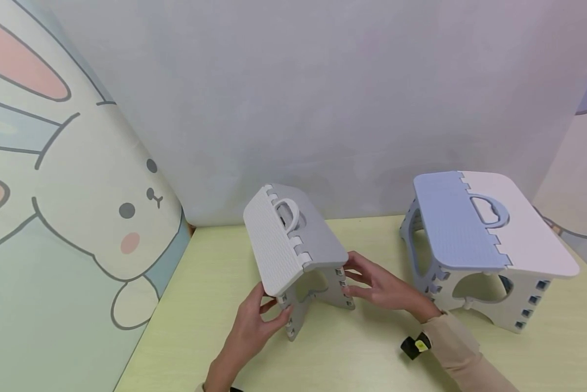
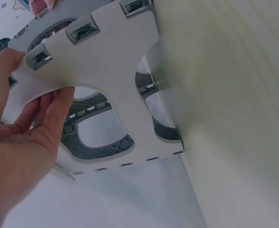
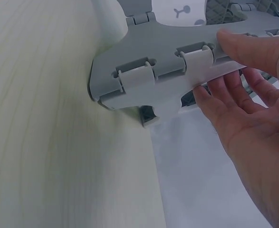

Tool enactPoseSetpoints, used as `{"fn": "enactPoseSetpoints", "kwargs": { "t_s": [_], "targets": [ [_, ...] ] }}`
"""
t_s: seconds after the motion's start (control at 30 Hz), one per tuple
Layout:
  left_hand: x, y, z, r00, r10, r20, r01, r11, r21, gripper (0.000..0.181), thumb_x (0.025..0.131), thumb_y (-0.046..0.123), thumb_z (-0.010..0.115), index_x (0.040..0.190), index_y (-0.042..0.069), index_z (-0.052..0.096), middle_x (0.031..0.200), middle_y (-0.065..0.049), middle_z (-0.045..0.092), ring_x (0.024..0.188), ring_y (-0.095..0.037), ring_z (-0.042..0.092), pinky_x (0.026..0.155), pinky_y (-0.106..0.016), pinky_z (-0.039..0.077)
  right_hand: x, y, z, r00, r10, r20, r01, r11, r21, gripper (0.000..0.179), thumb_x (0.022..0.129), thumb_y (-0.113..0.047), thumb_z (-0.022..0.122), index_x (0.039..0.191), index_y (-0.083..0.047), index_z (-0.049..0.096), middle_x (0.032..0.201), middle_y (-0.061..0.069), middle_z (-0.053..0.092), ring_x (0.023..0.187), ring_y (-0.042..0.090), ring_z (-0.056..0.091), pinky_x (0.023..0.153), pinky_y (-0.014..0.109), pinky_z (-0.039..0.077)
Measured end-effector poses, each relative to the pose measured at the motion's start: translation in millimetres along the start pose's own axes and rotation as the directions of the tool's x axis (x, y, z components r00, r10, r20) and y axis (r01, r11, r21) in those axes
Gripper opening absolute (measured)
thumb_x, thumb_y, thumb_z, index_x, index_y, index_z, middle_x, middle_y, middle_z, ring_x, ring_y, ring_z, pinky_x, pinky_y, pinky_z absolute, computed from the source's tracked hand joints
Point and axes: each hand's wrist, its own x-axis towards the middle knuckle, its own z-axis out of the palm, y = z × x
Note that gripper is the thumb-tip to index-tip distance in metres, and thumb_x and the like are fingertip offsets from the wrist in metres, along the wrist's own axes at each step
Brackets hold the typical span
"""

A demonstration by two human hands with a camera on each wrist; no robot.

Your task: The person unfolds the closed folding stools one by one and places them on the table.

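A grey and white folding step stool stands partly folded on the table, its two top halves sloping down from a ridge with a looped handle. My left hand grips its left leg panel by the edge, the fingers reaching through the cut-out in the left wrist view. On the opposite side my right hand holds the hinged right leg panel, thumb on one face and fingers behind it. The legs' near ends spread apart under the top.
To the right stands a second folding stool, blue and white, fully unfolded with a flat top. A pale wall rises behind the light green table. Rabbit-printed panels flank the left and right sides.
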Motion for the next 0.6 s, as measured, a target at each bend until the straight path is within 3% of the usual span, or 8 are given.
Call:
{"fn": "enactPoseSetpoints", "kwargs": {
  "t_s": [0.33,0.6],
  "targets": [
    [-0.4,-0.8,-1.9,1.0,-0.024,-0.01,0.024,1.0,0.008,0.063,0.086,0.0,0.081,0.14,0.012,0.052,0.127,-0.001,0.063,0.117,-0.02,0.063,0.088,-0.033,0.059,-0.4,0.5,-0.6,1.0,-0.004,0.001,0.004,1.0,0.001,0.065,0.1,-0.009,0.069,0.155,-0.017,0.035,0.153,0.007,0.043,0.142,0.032,0.042,0.117,0.046,0.034],
    [0.3,1.2,-4.9,0.997,-0.069,0.02,0.069,0.998,0.01,0.068,0.087,0.005,0.082,0.145,0.019,0.048,0.134,0.004,0.061,0.121,-0.02,0.062,0.091,-0.033,0.058,-0.6,-0.1,-1.1,1.0,-0.02,-0.005,0.02,1.0,-0.007,0.062,0.1,-0.007,0.068,0.152,-0.016,0.038,0.15,0.007,0.045,0.14,0.02,0.046,0.116,0.049,0.035]
  ]
}}
